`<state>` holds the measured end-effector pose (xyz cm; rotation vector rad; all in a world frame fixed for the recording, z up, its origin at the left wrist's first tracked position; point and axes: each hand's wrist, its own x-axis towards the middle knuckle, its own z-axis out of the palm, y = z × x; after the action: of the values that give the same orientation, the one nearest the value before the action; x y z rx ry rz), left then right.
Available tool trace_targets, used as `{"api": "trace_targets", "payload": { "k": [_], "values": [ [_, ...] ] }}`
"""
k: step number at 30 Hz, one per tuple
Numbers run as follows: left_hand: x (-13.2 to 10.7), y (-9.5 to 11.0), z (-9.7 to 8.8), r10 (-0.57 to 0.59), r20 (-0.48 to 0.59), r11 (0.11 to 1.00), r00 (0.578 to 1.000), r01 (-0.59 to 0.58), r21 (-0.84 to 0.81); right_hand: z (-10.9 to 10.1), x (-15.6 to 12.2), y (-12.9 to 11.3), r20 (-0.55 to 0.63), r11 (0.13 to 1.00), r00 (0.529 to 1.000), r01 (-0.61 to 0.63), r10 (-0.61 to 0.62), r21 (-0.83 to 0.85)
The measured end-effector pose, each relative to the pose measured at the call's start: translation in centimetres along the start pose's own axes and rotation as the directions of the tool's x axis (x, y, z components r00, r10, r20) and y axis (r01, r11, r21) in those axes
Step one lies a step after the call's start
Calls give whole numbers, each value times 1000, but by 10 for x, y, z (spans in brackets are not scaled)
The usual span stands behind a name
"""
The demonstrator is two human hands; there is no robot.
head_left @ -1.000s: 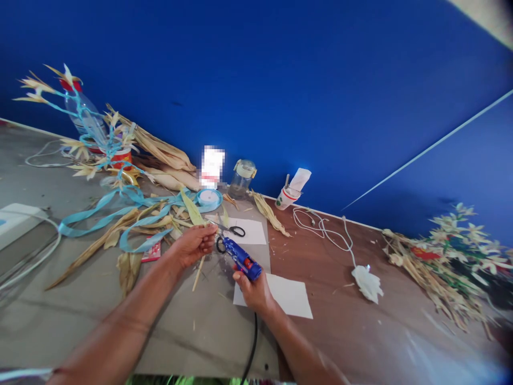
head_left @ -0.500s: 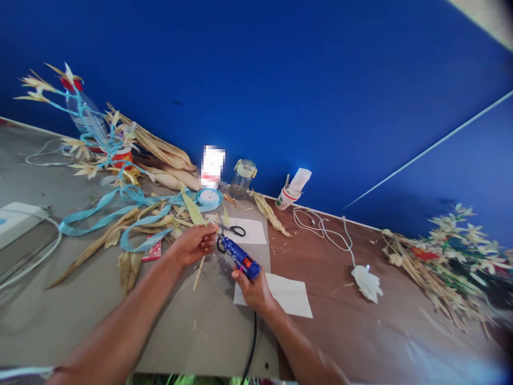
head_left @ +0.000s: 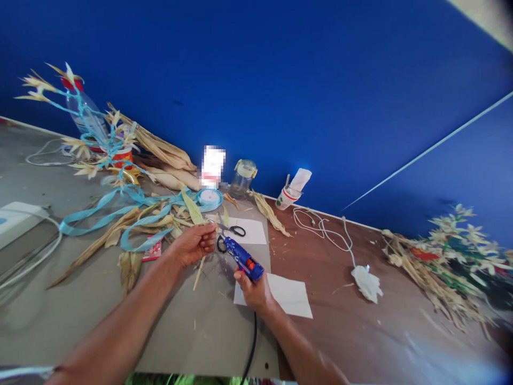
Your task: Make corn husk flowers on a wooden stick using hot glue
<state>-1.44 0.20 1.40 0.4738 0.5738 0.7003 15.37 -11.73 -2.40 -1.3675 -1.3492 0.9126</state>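
My right hand [head_left: 254,291] is wrapped round the handle of a blue hot glue gun [head_left: 239,254]. Its nozzle points up and left, close to the fingertips of my left hand [head_left: 197,243], which is closed in a pinch. Whatever those fingers hold is too small and hidden to make out. Just behind the nozzle, scissors [head_left: 237,231] with black handles lie partly on a white sheet of paper [head_left: 254,230]; the glue gun and hand cover part of them. A pale green husk leaf [head_left: 191,207] rises behind my left hand. From the gun a black cord [head_left: 252,342] runs down.
Light blue ribbon [head_left: 96,216] loops among dried husks at left, beside its spool [head_left: 209,198]. A ribbon-wrapped flower branch [head_left: 114,144], a glass jar [head_left: 242,179] and a paper cup [head_left: 287,197] stand along the wall. White cable [head_left: 324,227] and husk flowers [head_left: 460,240] lie right.
The glue gun in my right hand has shifted slightly to the right, away from my left fingertips. My left hand has hardly moved.
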Motion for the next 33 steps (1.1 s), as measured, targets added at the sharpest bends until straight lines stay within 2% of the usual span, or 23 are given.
{"api": "trace_targets", "payload": {
  "k": [19,33],
  "values": [
    [0,-5,6,10,-33,999,999,-8,54,0,-2,4,-15,1000,1000,16,-16,-5],
    [-1,-1,5,-5,-28,999,1000,6,42,-1,2,-11,7,998,1000,-1,1,-64]
  ]
}}
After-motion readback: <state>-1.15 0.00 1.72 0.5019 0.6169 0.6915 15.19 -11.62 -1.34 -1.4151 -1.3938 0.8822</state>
